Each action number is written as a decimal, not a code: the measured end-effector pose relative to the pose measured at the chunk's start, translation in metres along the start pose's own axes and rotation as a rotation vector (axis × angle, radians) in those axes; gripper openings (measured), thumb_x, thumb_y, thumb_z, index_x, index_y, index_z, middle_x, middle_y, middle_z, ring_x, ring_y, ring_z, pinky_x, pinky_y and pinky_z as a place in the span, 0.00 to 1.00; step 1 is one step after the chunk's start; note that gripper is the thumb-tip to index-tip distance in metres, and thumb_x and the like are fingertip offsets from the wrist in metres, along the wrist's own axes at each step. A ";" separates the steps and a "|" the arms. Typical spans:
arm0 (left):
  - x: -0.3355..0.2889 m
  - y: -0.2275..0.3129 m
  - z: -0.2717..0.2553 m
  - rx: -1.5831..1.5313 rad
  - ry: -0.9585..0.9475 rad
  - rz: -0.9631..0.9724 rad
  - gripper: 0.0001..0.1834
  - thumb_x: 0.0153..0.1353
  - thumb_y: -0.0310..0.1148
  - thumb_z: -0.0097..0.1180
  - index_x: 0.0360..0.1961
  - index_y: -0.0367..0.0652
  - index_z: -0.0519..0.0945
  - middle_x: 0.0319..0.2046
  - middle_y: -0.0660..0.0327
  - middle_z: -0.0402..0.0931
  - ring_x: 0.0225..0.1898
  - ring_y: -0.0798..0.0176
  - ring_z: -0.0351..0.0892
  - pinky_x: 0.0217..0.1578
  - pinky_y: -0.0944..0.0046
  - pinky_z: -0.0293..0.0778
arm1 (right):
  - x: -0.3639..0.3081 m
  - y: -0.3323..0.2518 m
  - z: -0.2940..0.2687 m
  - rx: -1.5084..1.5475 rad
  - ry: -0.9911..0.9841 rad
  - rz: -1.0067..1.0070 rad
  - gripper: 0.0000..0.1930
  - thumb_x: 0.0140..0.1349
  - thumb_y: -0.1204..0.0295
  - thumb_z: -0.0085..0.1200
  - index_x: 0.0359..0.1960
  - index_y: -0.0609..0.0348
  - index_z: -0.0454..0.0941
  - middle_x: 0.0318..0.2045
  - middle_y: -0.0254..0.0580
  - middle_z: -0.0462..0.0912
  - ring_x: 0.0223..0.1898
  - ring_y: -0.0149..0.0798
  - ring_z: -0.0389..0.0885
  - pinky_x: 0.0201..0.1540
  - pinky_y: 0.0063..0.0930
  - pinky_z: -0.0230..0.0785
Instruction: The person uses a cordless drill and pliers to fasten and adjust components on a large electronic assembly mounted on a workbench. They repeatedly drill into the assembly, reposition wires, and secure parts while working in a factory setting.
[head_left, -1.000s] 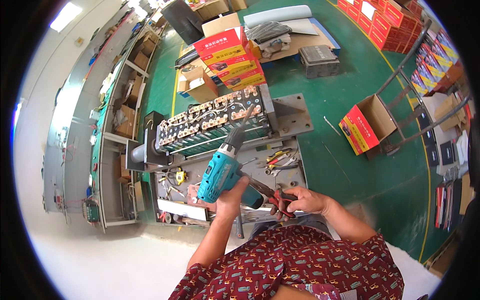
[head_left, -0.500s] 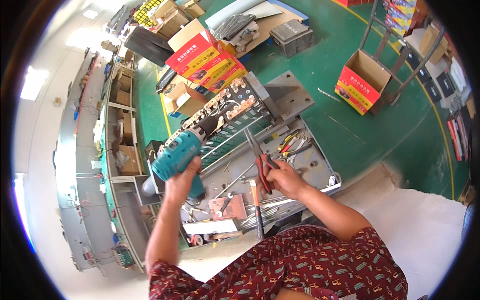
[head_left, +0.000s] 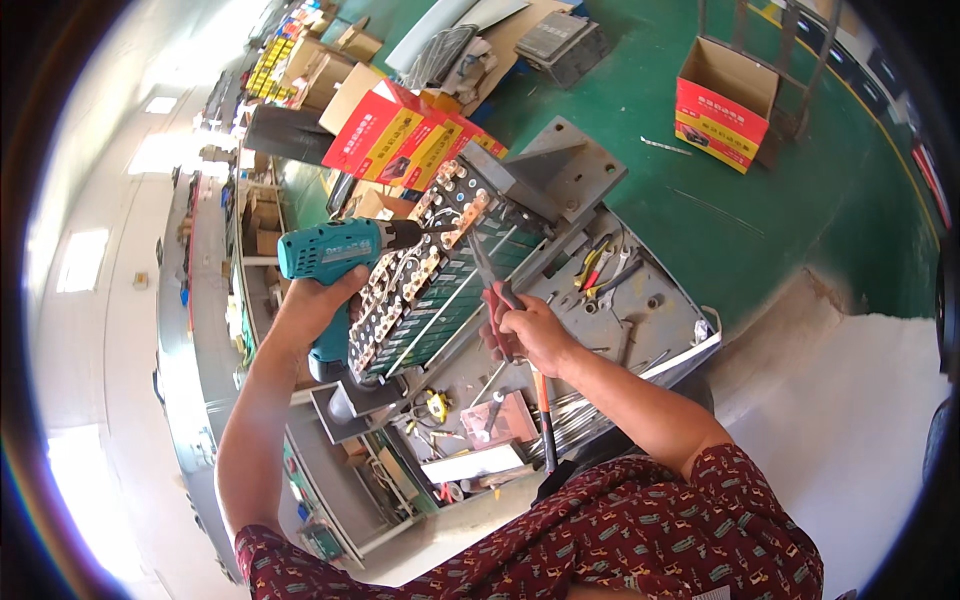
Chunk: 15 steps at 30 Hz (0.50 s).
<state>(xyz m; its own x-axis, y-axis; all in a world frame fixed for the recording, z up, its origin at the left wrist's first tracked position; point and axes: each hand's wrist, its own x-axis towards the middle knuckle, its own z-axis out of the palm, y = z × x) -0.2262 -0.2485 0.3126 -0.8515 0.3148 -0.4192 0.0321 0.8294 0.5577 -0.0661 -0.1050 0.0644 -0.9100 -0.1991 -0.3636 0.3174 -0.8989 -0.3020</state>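
Observation:
My left hand [head_left: 325, 297] is wrapped round the grip of a teal cordless drill [head_left: 335, 250]. The drill's bit points right, at the copper connector pieces on top of a battery pack [head_left: 440, 285]; whether it touches them I cannot tell. My right hand [head_left: 530, 330] grips red-handled pliers [head_left: 496, 296], their grey jaws reaching up to the pack's side near the copper pieces. The pack is a row of dark green cells with copper links and bolts along its top, tilted on the metal bench. Its far end meets a grey steel bracket [head_left: 575, 170].
On the grey bench top [head_left: 600, 335] lie several pliers [head_left: 605, 275], a hammer [head_left: 543, 410], a tape measure [head_left: 437, 405] and metal rods. Red and yellow cartons [head_left: 400, 140] stand behind the pack. An open carton [head_left: 725, 105] sits on the green floor at the right.
The drill has turned from pointing up and right to nearly level, its bit now by the copper links. The pliers' jaws have come closer to the pack. The view has shifted.

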 end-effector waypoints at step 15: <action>0.045 0.056 -0.026 0.315 -0.131 -0.039 0.22 0.59 0.47 0.72 0.44 0.41 0.81 0.30 0.63 0.81 0.27 0.66 0.81 0.29 0.64 0.79 | 0.015 0.034 0.036 0.072 0.114 -0.149 0.07 0.63 0.75 0.48 0.43 0.56 0.74 0.34 0.41 0.80 0.30 0.34 0.80 0.31 0.35 0.75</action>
<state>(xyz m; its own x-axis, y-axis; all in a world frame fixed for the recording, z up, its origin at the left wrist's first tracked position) -0.2760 -0.2003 0.3435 -0.7814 0.3195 -0.5360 0.1782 0.9375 0.2989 -0.0779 -0.1529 0.0804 -0.9082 -0.0205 -0.4180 0.1581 -0.9415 -0.2975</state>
